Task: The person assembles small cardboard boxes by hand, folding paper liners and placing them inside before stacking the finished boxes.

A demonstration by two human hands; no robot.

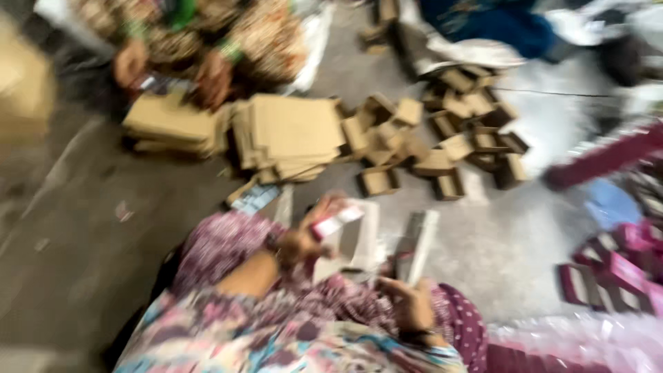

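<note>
The view is blurred. My left hand [302,243] is raised over my lap and grips a small white and red box [337,222]. My right hand [409,302] sits lower, by my knee, and holds the bottom end of a long grey and white flat carton [418,240] that points away from me. Between the two hands a pale folded carton [359,242] lies on the floor. My patterned purple sleeve and clothing [228,255] fill the lower middle.
Stacks of flat brown cardboard [293,135] and several small open brown boxes [442,138] lie ahead on the grey floor. Another person's hands [214,77] rest on a cardboard stack [169,121] at top left. Maroon boxes [615,273] sit at right.
</note>
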